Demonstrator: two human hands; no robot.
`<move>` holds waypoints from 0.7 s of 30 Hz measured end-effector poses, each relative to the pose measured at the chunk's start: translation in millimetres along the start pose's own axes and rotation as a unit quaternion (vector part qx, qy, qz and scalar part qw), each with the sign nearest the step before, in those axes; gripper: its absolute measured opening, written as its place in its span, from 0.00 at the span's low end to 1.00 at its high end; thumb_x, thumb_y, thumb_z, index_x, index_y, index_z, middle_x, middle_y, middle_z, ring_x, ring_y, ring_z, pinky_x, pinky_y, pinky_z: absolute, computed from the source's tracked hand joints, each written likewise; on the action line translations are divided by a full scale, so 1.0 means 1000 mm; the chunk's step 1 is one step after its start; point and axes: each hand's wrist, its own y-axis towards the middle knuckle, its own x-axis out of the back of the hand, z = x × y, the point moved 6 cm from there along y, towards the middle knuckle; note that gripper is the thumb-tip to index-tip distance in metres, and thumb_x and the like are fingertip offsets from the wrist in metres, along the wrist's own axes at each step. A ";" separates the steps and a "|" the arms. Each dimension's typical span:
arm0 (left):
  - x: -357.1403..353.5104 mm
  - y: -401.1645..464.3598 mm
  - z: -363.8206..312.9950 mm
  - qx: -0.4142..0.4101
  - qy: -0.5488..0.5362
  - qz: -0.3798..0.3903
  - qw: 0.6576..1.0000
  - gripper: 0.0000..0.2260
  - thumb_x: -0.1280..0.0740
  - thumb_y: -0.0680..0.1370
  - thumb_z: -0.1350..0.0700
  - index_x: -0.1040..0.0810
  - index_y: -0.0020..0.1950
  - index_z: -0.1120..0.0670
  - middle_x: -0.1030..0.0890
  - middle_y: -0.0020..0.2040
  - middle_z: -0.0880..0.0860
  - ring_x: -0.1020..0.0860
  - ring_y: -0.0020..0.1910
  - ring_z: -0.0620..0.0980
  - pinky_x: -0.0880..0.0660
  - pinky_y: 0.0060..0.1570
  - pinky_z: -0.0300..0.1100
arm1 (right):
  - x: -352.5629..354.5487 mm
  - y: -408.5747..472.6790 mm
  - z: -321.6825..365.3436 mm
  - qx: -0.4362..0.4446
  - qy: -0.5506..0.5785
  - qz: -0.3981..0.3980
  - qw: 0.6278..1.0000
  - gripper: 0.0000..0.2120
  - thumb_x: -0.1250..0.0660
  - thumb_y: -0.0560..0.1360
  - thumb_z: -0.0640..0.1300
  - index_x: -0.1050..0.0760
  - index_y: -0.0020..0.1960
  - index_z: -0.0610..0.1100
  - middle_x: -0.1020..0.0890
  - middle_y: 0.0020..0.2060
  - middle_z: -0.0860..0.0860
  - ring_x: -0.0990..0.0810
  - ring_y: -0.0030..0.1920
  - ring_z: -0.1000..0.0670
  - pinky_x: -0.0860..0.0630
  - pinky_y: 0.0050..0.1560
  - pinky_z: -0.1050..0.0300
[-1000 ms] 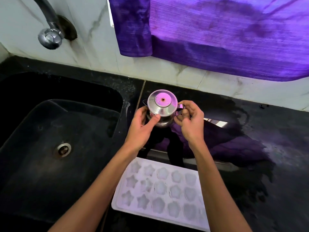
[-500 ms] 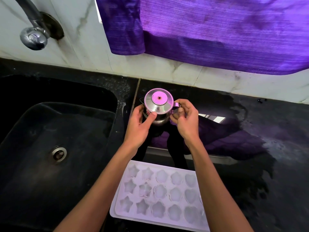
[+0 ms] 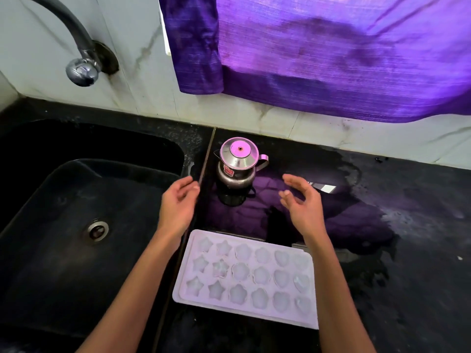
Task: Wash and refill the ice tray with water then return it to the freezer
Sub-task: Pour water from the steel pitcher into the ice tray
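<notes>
1. Ice tray (image 3: pixel 244 278) lies flat on black counter (image 3: pixel 407 250), lower centre of frame, w/ star & flower moulds.
2. Left hand (image 3: pixel 178 202) & right hand (image 3: pixel 300 200): fingers loose, empty, either side of steel lidded pot (image 3: pixel 238 164), not touching.
3. Sink (image 3: pixel 76 225) at left.

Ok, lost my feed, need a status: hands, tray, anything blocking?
Left hand and right hand open, empty. Ice tray flat on counter. Steel jug stands behind it, untouched.

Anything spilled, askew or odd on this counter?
Yes: a wet patch spreads over the black counter right of the steel jug, with splashes near the ice tray. The tray lies slightly skewed; nothing looks damaged.
</notes>
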 end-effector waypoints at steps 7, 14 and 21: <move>0.048 -0.059 0.011 0.028 0.024 0.019 0.999 0.14 0.38 0.80 0.60 0.27 0.65 0.53 0.20 0.56 0.49 0.23 0.56 0.47 0.29 0.59 0.42 | 0.040 -0.064 -0.010 -0.025 -0.104 0.032 0.994 0.13 0.38 0.78 0.35 0.23 0.57 0.48 0.20 0.55 0.53 0.22 0.55 0.53 0.27 0.53 0.65; 0.061 -0.100 0.037 0.068 0.032 0.064 0.995 0.15 0.38 0.79 0.61 0.28 0.66 0.56 0.21 0.55 0.51 0.22 0.52 0.46 0.25 0.52 0.42 | 0.070 -0.117 -0.043 -0.130 -0.200 0.053 0.970 0.19 0.38 0.78 0.39 0.31 0.69 0.44 0.25 0.61 0.44 0.27 0.55 0.49 0.30 0.58 0.56; 0.061 -0.113 0.059 0.101 0.096 0.097 0.986 0.15 0.39 0.78 0.66 0.28 0.65 0.62 0.21 0.56 0.58 0.22 0.49 0.49 0.25 0.41 0.37 | 0.081 -0.154 -0.061 -0.225 -0.102 0.011 0.969 0.18 0.41 0.79 0.33 0.33 0.69 0.37 0.25 0.54 0.43 0.22 0.50 0.44 0.22 0.47 0.49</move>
